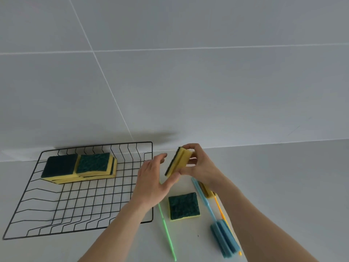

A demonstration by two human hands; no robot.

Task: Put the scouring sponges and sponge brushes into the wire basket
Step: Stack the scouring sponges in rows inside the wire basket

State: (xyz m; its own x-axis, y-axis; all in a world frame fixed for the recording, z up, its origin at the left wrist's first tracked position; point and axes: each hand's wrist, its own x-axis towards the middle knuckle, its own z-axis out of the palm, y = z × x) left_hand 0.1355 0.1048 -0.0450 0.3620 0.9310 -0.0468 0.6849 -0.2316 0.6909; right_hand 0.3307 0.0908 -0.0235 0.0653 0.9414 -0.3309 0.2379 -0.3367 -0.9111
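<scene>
Right hand (200, 167) up off the bench (283, 186), fingers pinched around a scouring sponge (179, 162) held on edge, green scrub face turned toward the wire basket (47, 210). Left hand (151, 180) is spread open and flat, holding nothing, thumb just touching the sponge's lower corner. This looks like a hand-over, or a steadying touch, before the sponge goes across.

Just below the hands, another sponge (184, 206) lies flat on the bench, green side up. A blue sponge brush (224, 237) runs diagonally beside it, an orange-handled one (219, 205) partly hidden under the right forearm, and a thin green handle (167, 231) pokes out from beneath the left wrist; its head is out of sight.

Over in the basket, stacked sponges (79, 167) sit at the far corner, with plenty of open grid free.

The risks, as I judge them: the grip is on soft foam by the fingertips, so a loose pass could drop the sponge short of the basket rim. The right forearm hangs low over the brush handles, and a sweep could drag them off the bench.
</scene>
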